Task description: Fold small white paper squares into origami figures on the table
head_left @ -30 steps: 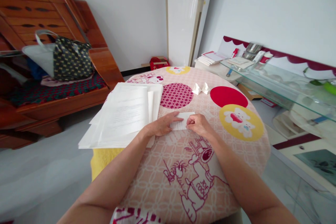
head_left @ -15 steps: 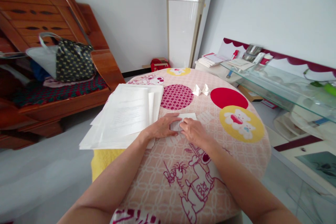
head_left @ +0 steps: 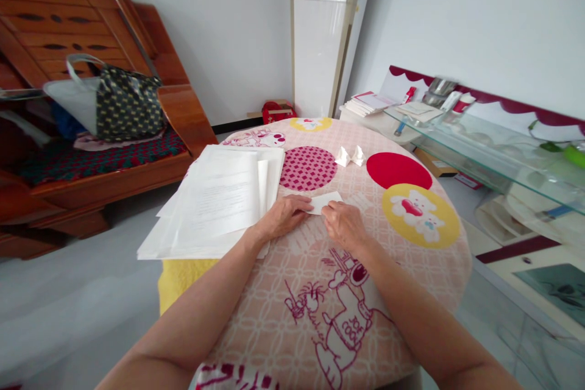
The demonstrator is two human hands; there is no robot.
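Observation:
A small folded piece of white paper (head_left: 324,199) lies between my hands on the pink patterned tablecloth (head_left: 274,317). My left hand (head_left: 286,217) is closed at its left end, fingertips on the paper's edge. At the lower right edge, my right hand (head_left: 345,223) pinches the paper with its fingers curled in. Parts of the paper are covered by my fingers. Beyond it stand two small folded white paper shapes (head_left: 350,156), side by side. Just left of my left hand is a stack of white sheets (head_left: 219,195), the top one printed with text.
The stack overhangs the table's left edge. A glass-topped stand (head_left: 493,152) with papers and metal containers is on the right. On the left, a wooden bench (head_left: 178,116) holds a black patterned bag (head_left: 128,103). A tall white cabinet-like unit (head_left: 320,55) stands behind the table.
The paper has turned slightly and now looks narrower, its lower part no longer spread toward me. My right hand has shifted a little to the right, and my left fingers have drawn closer together.

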